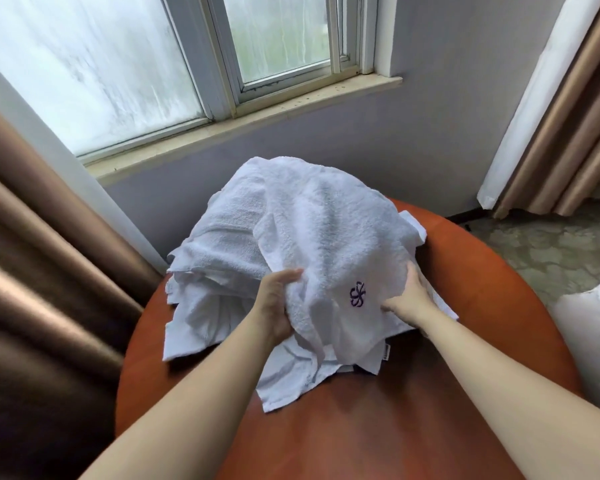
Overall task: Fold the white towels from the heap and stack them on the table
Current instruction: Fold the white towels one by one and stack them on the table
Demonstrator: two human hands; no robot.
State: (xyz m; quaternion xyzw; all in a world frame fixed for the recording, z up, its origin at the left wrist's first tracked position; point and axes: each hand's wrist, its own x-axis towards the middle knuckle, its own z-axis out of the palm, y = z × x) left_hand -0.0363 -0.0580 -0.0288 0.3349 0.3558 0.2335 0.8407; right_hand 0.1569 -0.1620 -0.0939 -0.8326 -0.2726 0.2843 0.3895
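Both grips on top towel [326, 230] | left grip [278, 306] bunches it, right grip [409, 299] hold unclear | likely freeing it from heap [215, 244] at far edge of worktop [482, 306]

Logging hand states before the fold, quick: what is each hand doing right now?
Left hand: grips the embroidered towel.
Right hand: touches the same towel; whether it grips cannot be told.

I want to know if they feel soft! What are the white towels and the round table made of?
The towels look like cotton terry: a matte, nubbly pile that crumples into soft folds. The table looks like reddish-brown wood or veneer with a smooth, glossy finish. It has faint grain and shine, but it could be laminate.
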